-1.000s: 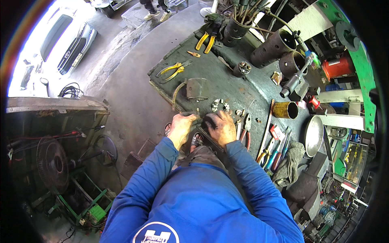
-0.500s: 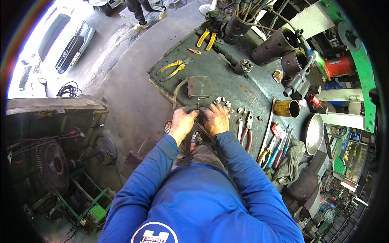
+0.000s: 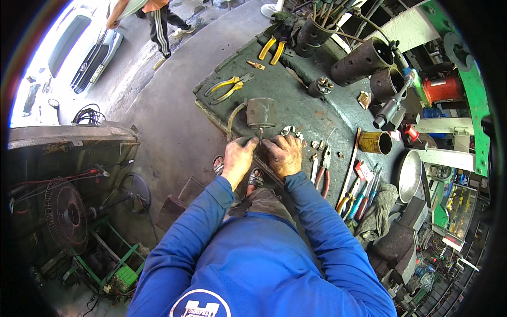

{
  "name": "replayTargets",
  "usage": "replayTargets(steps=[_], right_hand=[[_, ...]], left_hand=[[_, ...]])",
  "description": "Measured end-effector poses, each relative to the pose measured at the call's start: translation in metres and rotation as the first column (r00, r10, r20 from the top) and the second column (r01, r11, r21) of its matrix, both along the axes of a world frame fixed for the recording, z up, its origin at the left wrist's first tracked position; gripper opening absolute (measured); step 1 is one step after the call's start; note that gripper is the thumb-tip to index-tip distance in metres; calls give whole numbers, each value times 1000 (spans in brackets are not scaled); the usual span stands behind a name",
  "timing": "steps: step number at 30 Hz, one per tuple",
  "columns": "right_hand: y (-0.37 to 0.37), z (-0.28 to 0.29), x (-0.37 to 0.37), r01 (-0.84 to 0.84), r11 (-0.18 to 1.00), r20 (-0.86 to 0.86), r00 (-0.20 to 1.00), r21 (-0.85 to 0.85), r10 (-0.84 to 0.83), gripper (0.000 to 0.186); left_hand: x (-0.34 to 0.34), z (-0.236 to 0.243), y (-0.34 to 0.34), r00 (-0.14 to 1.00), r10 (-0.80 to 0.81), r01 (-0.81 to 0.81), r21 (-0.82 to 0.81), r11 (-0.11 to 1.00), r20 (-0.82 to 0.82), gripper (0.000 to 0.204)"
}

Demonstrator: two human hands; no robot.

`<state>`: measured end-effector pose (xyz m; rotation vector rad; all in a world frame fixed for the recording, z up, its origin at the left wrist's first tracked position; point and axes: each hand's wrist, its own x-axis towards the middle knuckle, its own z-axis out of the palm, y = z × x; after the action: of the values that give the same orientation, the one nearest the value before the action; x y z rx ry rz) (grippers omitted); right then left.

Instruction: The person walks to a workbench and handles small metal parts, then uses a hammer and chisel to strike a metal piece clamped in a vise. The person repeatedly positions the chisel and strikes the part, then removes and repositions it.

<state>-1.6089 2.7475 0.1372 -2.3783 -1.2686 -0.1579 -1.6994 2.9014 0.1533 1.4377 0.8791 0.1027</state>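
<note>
My left hand and my right hand are close together at the near edge of a dark green metal workbench. Their fingers pinch a small dark part between them; the part itself is mostly hidden. Just beyond my fingertips stands a grey cylindrical motor housing with a curved cable at its left. A small silver ring-shaped part lies right above my right hand. Both sleeves are blue.
Yellow-handled pliers and yellow cutters lie farther back. Red-handled pliers, several screwdrivers, a brass can and a metal bowl sit right. Rusty tubes stand behind. A person walks by a car. A fan stands low left.
Both hands have moved up to the bench edge and closed in on the small part by the grey housing. A person has walked into view at the top left.
</note>
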Motion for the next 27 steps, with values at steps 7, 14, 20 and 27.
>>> replayTargets(steps=[7,14,20,27], right_hand=[[-1,-5,4,-30,999,-2,1000,-28,30,42],[2,-12,3,14,999,-52,998,-50,-16,41],[4,-10,1,60,992,-80,994,-109,-69,39],[8,-4,1,86,989,-119,988,-122,-101,41]], left_hand=[[15,-6,2,985,96,-134,-284,950,-144,32],[18,-25,0,981,110,-132,-131,983,-163,30],[14,-47,1,995,-64,32,337,941,82,27],[7,-20,-2,1000,-18,20,260,965,-10,27]])
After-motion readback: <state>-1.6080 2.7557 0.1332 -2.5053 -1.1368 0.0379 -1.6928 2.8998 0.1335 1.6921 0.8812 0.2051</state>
